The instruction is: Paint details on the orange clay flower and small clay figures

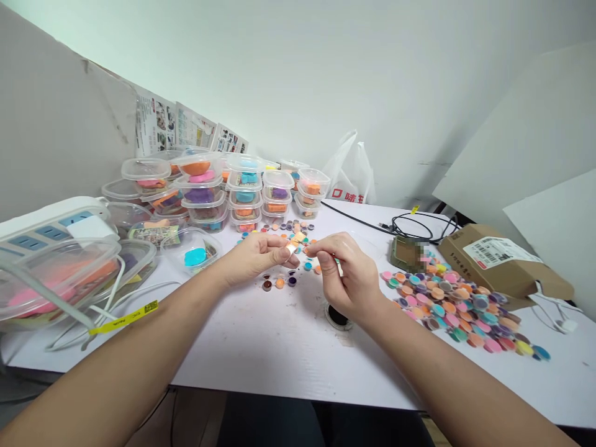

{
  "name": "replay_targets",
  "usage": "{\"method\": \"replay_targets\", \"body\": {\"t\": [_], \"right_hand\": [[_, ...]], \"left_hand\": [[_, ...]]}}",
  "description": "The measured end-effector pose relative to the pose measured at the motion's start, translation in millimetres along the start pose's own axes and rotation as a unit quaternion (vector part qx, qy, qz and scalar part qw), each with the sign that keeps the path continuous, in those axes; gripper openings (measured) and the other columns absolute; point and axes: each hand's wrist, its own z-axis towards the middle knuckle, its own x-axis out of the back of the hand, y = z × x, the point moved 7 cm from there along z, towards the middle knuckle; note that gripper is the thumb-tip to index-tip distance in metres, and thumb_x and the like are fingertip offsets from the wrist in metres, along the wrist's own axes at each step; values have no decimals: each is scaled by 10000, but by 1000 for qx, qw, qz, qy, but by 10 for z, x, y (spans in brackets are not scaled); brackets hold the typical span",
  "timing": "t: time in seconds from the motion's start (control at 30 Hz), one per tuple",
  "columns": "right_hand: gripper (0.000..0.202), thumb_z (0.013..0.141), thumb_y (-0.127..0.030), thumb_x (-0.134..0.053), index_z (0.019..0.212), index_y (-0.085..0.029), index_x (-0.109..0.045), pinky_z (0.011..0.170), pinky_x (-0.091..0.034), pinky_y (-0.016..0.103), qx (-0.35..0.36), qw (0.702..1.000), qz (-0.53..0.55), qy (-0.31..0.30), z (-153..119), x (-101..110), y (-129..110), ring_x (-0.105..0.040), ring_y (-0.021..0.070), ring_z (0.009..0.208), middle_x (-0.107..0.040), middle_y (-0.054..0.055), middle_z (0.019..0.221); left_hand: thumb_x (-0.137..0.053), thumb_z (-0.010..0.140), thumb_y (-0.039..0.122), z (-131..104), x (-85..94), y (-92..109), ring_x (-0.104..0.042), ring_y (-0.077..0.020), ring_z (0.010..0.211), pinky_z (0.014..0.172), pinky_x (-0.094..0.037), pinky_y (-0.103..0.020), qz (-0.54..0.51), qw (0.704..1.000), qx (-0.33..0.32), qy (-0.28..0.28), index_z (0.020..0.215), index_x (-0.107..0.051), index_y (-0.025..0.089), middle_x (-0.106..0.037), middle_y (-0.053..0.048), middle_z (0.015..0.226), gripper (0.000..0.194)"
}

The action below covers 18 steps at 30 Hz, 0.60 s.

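Observation:
My left hand [261, 256] is closed on a small orange-and-white piece [292, 246], held up over the middle of the table. Just right of it, my right hand [347, 270] is closed in a pinch, its fingertips close to the piece. Whatever sits in that pinch is too small to make out. Beneath and behind both hands lie several small coloured paint pots [280, 283], some partly hidden by the fingers. Under my right hand a round container with a black inside [338, 315] stands on the white table [261, 347].
Stacked clear tubs [202, 195] with coloured contents fill the back left. A power strip [51, 226] and white cables lie at left. To the right are a heap of small pots [459, 304], a cardboard box [507, 261], a dark green case [410, 253] and a plastic bag [351, 167] behind.

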Motion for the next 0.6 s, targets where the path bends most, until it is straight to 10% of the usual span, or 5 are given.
{"method": "replay_targets", "body": {"t": [0.6], "right_hand": [[296,965,-42,-480,1133,-260,-587,746,-517,381,53,997,-17,-47,-5,-54,-58,-648,193,806,-723,38,905]], "left_hand": [[-650,880,644,9,16,-21,-743,-296,1063,961,-554,-426,22,1000,0,4,1063,-752,170,-784,-139,1099,518]]}}
